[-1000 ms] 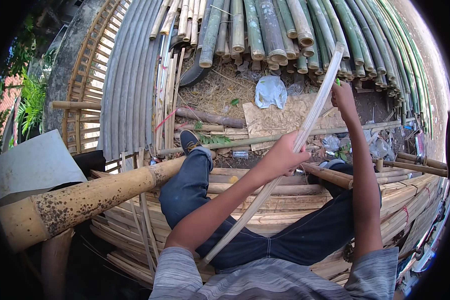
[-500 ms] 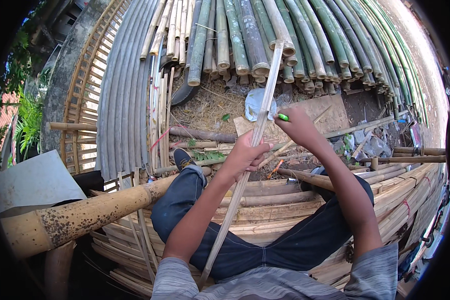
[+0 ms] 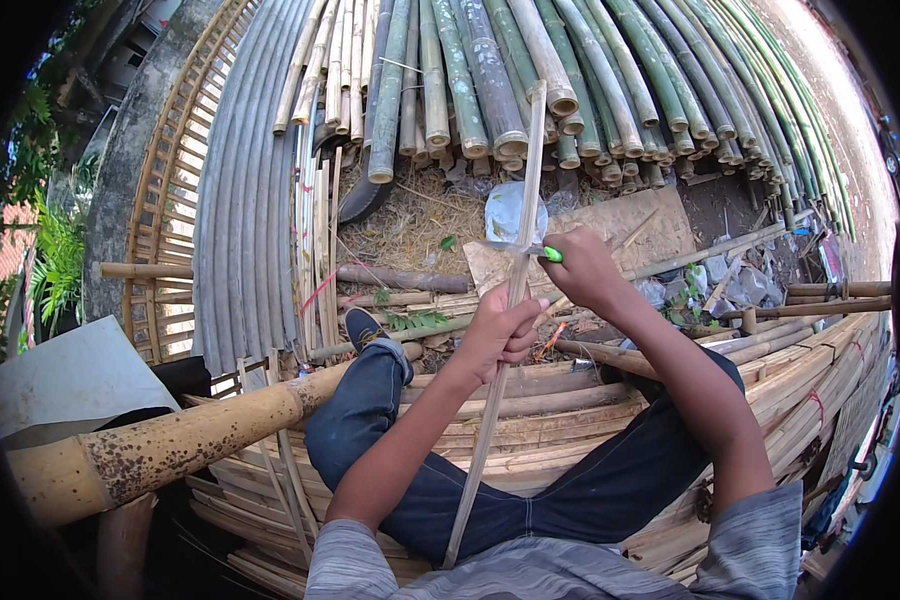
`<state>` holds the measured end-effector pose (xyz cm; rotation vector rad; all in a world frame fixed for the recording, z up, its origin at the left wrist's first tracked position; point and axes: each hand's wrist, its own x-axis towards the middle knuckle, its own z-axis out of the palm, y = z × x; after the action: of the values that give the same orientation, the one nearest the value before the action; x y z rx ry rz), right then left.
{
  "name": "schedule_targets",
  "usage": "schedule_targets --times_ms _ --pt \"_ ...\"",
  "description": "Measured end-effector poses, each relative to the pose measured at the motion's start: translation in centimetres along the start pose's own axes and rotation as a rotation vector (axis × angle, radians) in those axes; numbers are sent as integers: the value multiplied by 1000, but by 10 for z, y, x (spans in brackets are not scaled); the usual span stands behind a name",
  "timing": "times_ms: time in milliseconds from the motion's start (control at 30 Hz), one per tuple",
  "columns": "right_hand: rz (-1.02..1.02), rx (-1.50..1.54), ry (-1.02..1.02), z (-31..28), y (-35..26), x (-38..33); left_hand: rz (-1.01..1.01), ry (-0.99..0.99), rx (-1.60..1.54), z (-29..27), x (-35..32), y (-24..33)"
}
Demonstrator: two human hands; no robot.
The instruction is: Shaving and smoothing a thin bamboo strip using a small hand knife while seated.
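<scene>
A long, narrow bamboo strip (image 3: 530, 185) slants up from my lap, its far tip in front of the stacked poles. My left hand (image 3: 498, 330) is closed around it at about mid-length, thumb on top. In my right hand (image 3: 582, 268) is a knife (image 3: 552, 254) with a bright green handle, held in a closed grip. Its blade lies crosswise against the strip, a short way beyond my left hand. The strip's near end rests by my shirt, between my thighs.
Stacked green bamboo poles (image 3: 610, 90) point toward me at the far side. Corrugated sheets (image 3: 245, 200) and a thick spotted bamboo pole (image 3: 180, 440) lie left. Split bamboo bundles (image 3: 800, 400) spread beneath and beside my legs. A flat board (image 3: 660, 230) and a white plastic bag (image 3: 503, 208) lie on the ground.
The knife has come left, and its blade now shows across the strip. The strip stands a little steeper, its near end shifted right.
</scene>
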<state>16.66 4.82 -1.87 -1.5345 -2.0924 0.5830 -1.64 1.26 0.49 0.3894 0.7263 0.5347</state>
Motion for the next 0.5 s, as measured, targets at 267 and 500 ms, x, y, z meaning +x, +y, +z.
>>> schedule_targets --times_ms 267,500 --pt "210 -34 231 -25 46 14 125 100 281 17 -2 -26" --pt "15 -25 -33 7 -5 2 169 169 375 5 5 -12"
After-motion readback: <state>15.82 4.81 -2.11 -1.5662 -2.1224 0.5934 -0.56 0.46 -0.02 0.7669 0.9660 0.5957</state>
